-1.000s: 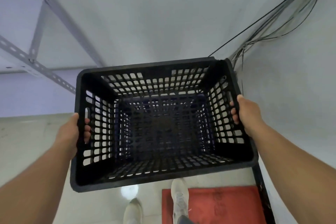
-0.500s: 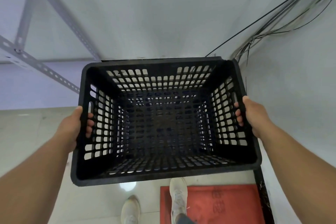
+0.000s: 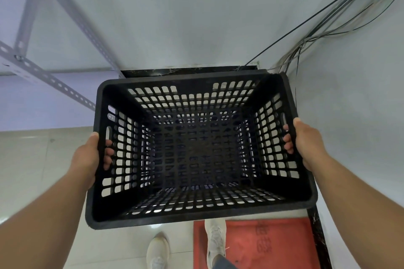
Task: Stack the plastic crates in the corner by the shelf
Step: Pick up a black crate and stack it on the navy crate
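I hold a black perforated plastic crate in front of me, its open top facing the camera, over the corner where two white walls meet. My left hand grips its left side, fingers through the handle slot. My right hand grips the right side the same way. Through the crate's latticed bottom I see more dark lattice with bluish gaps, which may be another crate below; I cannot tell for sure.
A grey slotted-steel shelf frame stands at the left. Loose cables run down the right wall into the corner. A dark skirting lines the wall's foot. A red mat lies under my white shoes.
The crate has sunk lower and moved toward the corner; the dark skirting behind it has come into sight. Both hands keep their grip on its sides.
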### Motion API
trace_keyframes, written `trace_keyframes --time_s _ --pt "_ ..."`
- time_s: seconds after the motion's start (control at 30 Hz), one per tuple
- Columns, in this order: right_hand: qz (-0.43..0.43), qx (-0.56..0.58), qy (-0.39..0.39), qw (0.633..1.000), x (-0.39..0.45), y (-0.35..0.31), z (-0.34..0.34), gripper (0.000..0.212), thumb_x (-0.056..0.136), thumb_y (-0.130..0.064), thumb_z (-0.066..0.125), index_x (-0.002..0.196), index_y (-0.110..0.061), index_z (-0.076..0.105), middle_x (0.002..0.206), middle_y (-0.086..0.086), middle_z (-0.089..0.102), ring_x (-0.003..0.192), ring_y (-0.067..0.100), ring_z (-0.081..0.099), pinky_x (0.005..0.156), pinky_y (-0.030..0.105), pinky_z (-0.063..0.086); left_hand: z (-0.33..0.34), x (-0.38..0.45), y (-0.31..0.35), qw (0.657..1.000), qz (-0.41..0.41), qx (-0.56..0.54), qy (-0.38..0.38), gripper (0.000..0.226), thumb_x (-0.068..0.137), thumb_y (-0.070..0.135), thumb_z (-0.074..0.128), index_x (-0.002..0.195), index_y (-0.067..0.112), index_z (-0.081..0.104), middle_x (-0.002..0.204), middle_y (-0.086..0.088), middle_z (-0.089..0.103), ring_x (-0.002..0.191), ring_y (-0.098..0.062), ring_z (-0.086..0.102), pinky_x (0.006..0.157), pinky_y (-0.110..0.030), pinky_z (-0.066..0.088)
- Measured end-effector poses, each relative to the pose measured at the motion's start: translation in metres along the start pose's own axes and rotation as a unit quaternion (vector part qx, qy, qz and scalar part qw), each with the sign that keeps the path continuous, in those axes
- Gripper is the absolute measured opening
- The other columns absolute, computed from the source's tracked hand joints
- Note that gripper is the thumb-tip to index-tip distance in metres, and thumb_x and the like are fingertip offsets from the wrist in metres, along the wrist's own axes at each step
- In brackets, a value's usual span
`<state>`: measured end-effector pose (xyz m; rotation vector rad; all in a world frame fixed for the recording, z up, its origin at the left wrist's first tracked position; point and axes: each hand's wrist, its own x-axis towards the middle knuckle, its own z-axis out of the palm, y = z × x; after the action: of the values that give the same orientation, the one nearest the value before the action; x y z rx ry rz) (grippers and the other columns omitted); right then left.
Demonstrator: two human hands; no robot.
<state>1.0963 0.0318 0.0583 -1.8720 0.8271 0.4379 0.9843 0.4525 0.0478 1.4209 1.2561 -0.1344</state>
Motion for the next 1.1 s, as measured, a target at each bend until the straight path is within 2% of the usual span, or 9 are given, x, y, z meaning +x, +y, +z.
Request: trace_keyframes --time_s 0.13,0.4,0.53,0.67,0.83,0.9,1.1 --pt "0.001 0.021 0.009 1.000 -0.002 0.001 0.002 0.038 0.098 -0.037 0.034 0.089 -0.013 0.062 0.065 0.004 0.054 0.051 0.017 0.046 0.051 0.030 0.040 0.002 0.006 0.004 1.000 0.016 0.001 0.012 0.041 0.096 0.040 0.033 0.079 0.010 0.055 0.065 -0.007 0.049 0.030 -0.008 0.040 0.049 -0.029 0.031" --pt "-0.008 0.000 0.034 0.999 0.003 -0.001 0.009 0.036 0.095 -0.035 0.034 0.091 -0.012 0.062 0.064 0.005 0.053 0.049 0.019 0.044 0.047 0.029 0.037 0.000 0.010 -0.002 0.999 0.044 0.007 0.028 0.043 0.095 0.042 0.034 0.080 0.010 0.058 0.062 -0.005 0.048 0.034 -0.008 0.038 0.047 -0.028 0.031" --pt "-0.024 -0.014 0.028 0.999 0.012 -0.009 0.011 0.036 0.097 -0.036 0.033 0.087 -0.014 0.060 0.063 0.004 0.053 0.048 0.017 0.043 0.046 0.028 0.036 0.004 0.010 -0.004 0.998 0.047 0.008 0.043 0.043 0.094 0.043 0.033 0.079 0.011 0.058 0.062 -0.005 0.047 0.038 -0.011 0.038 0.047 -0.028 0.031" --pt "-0.029 -0.009 0.020 0.999 0.014 -0.006 0.009 0.036 0.095 -0.036 0.034 0.092 -0.014 0.062 0.063 0.005 0.053 0.047 0.017 0.043 0.045 0.028 0.036 0.009 0.008 0.000 0.997 0.039 0.023 0.066 0.042 0.092 0.041 0.032 0.077 0.011 0.057 0.062 -0.005 0.047 0.044 -0.015 0.036 0.045 -0.028 0.031" --pt "-0.015 0.000 0.020 1.000 0.013 -0.009 0.008 0.035 0.094 -0.035 0.035 0.093 -0.013 0.063 0.063 0.005 0.053 0.047 0.017 0.042 0.045 0.028 0.035 0.011 0.011 0.002 0.994 0.056 0.036 0.082 0.041 0.092 0.039 0.032 0.076 0.010 0.057 0.061 -0.007 0.047 0.028 -0.007 0.036 0.031 -0.015 0.029" --pt "-0.020 0.000 0.023 1.000 0.013 -0.009 0.009 0.035 0.094 -0.035 0.034 0.091 -0.014 0.062 0.063 0.004 0.052 0.047 0.017 0.042 0.045 0.028 0.035 0.011 0.013 0.000 0.993 0.068 0.042 0.086 0.041 0.090 0.039 0.032 0.075 0.010 0.057 0.061 -0.008 0.047 0.027 -0.006 0.036 0.030 -0.014 0.028" --pt "-0.058 -0.052 0.060 0.995 0.015 -0.004 0.014 0.041 0.098 -0.038 0.031 0.085 -0.011 0.060 0.062 0.006 0.054 0.050 0.021 0.046 0.052 0.033 0.039 0.010 0.010 0.000 0.993 0.068 0.057 0.080 0.042 0.089 0.041 0.033 0.078 0.010 0.059 0.063 -0.006 0.048 0.047 -0.019 0.037 0.037 -0.020 0.031"
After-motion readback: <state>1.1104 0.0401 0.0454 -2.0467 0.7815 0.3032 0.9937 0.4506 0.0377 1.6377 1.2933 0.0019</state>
